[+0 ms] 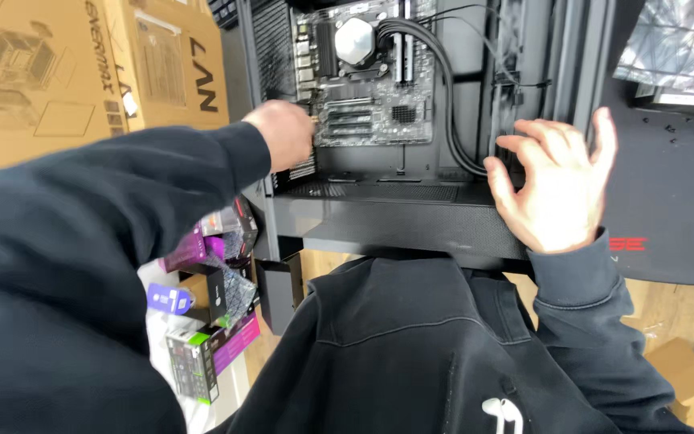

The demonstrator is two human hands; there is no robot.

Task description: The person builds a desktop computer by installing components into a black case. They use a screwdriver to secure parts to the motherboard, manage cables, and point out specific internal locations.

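Note:
A black computer case (pixel 379 221) lies open in front of me, its motherboard (pixel 367 88) facing up with a round silver cooler block (pixel 355 40) near the top. My left hand (pixel 287 135) reaches into the case at the left edge of the motherboard, fingers closed by the rear slots; what it grips is hidden. My right hand (pixel 556 181) hovers open over the case's right side, fingers spread, close to a bundle of black cables (pixel 451 120). Both arms wear black sleeves.
Large brown cardboard boxes (pixel 90 64) stand at the left. Several small purple and black component boxes (pixel 210 305) lie on the floor below the case. A black mat (pixel 668 217) with small screws (pixel 676 128) lies at the right, under a silvery bag (pixel 676 40).

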